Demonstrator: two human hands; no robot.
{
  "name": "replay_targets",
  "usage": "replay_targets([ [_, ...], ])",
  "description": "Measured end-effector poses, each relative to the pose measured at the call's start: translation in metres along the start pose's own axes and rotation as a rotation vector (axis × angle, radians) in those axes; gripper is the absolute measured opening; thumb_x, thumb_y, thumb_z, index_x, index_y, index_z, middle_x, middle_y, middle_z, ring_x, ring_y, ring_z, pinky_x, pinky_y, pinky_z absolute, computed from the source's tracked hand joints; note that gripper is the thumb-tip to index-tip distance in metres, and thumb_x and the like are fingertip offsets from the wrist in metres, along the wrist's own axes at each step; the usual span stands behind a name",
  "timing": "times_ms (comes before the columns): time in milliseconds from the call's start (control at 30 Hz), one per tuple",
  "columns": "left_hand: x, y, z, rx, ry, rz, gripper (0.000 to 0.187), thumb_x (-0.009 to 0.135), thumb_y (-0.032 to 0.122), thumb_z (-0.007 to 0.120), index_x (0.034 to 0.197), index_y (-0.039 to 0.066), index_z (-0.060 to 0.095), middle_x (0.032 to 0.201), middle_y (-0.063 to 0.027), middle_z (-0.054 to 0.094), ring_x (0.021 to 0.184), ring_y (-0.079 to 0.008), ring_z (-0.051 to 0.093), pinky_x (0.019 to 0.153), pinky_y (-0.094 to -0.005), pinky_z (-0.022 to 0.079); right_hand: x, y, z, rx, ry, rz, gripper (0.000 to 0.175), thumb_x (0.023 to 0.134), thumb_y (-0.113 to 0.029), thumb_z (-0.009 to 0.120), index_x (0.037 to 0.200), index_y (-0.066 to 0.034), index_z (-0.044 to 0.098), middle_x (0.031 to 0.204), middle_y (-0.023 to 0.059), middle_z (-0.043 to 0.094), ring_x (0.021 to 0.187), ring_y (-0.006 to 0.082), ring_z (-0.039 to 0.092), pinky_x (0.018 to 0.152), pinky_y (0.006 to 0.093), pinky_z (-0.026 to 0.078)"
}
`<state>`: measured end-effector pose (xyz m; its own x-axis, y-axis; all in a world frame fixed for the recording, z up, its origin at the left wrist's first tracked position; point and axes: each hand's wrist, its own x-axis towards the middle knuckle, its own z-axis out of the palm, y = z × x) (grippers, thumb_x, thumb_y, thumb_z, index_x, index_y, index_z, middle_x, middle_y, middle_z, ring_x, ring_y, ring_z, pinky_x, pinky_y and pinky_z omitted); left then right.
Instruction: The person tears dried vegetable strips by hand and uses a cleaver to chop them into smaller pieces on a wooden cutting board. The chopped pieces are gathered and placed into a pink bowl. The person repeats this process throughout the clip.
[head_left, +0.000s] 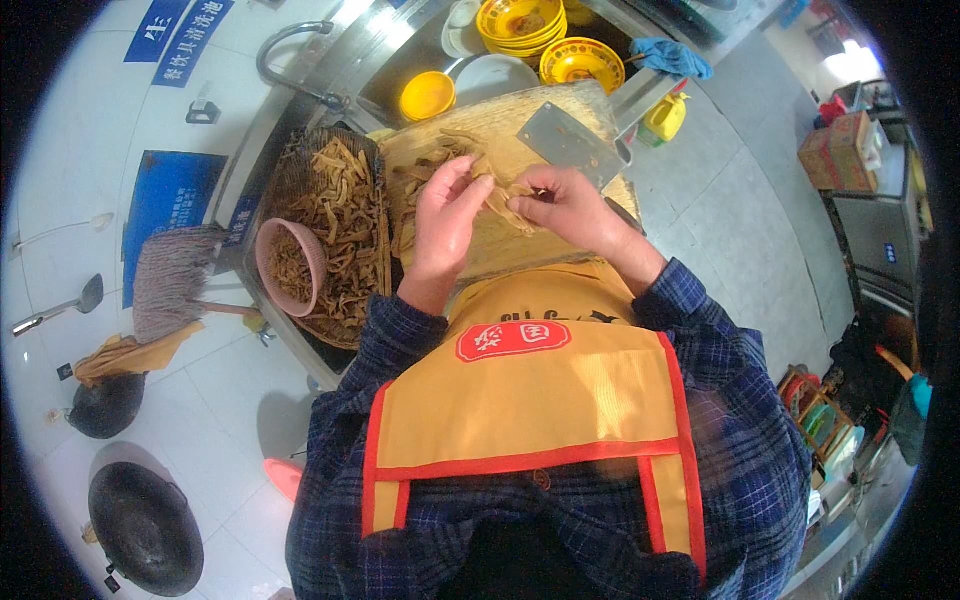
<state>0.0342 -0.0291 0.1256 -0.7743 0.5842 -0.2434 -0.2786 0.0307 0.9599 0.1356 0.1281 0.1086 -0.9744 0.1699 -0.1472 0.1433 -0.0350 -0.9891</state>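
Over a wooden chopping board (525, 251), my left hand (450, 214) and my right hand (566, 206) hold pale brown, wrinkled strips (496, 196) between thumbs and fingers; their exact kind is unclear. More brown strips (420, 174) lie on the board beyond and beside my left hand. A steel cleaver (566, 142) lies flat at the board's far right, just beyond my right hand. Left of the board, a dark mesh basket (386, 247) holds many such strips. A pink plastic strainer (317, 262) with smaller brown pieces rests in it.
A sink beyond the board holds stacked yellow bowls (517, 22), another yellow bowl (583, 64), small yellow dishes (427, 95) and a white plate (495, 77). A faucet (281, 37) arches at the left. A blue cloth (670, 58) hangs on the sink's edge, above a yellow bottle (666, 120).
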Motion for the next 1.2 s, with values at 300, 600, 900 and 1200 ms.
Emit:
replay_targets([
  [300,0.002,0.001,-0.001,-0.008,-0.027,0.022,0.020,0.099,0.011,0.056,0.113,-0.001,0.060,0.101,-0.0024,0.064,0.085,-0.0091,0.060,0.073,-0.0240,0.050,0.007,0.003,-0.003,0.075,0.056,0.053,0.025,0.089,-0.022,0.071,0.102,-0.0011,0.068,0.079,0.0028,0.063,0.072,0.0075,0.054,0.064,0.0264,0.047],
  [600,-0.004,0.006,0.010,0.096,-0.043,0.047,0.024,0.092,0.000,0.062,0.116,-0.001,0.056,0.097,-0.0032,0.062,0.080,-0.0088,0.058,0.070,-0.0236,0.050,0.012,-0.004,-0.002,-0.034,0.065,0.084,0.020,0.086,-0.020,0.068,0.086,0.0001,0.066,0.069,0.0033,0.059,0.066,0.0074,0.052,0.059,0.0285,0.045],
  [900,-0.007,0.000,0.008,0.130,-0.043,0.043,0.028,0.089,-0.004,0.062,0.115,0.000,0.054,0.098,-0.0028,0.061,0.085,-0.0082,0.057,0.074,-0.0230,0.047,0.008,-0.007,0.002,-0.239,0.081,-0.019,0.020,0.084,-0.019,0.067,0.086,0.0013,0.064,0.069,0.0088,0.059,0.065,0.0128,0.055,0.060,0.0326,0.046],
  [1200,-0.008,-0.010,0.000,0.169,-0.099,0.031,0.030,0.090,-0.003,0.059,0.119,-0.001,0.052,0.106,-0.0059,0.061,0.092,-0.0117,0.059,0.077,-0.0267,0.050,0.003,-0.009,0.009,-0.139,0.074,0.021,0.020,0.081,-0.016,0.068,0.085,0.0031,0.063,0.069,0.0126,0.058,0.063,0.0161,0.055,0.060,0.0344,0.046],
])
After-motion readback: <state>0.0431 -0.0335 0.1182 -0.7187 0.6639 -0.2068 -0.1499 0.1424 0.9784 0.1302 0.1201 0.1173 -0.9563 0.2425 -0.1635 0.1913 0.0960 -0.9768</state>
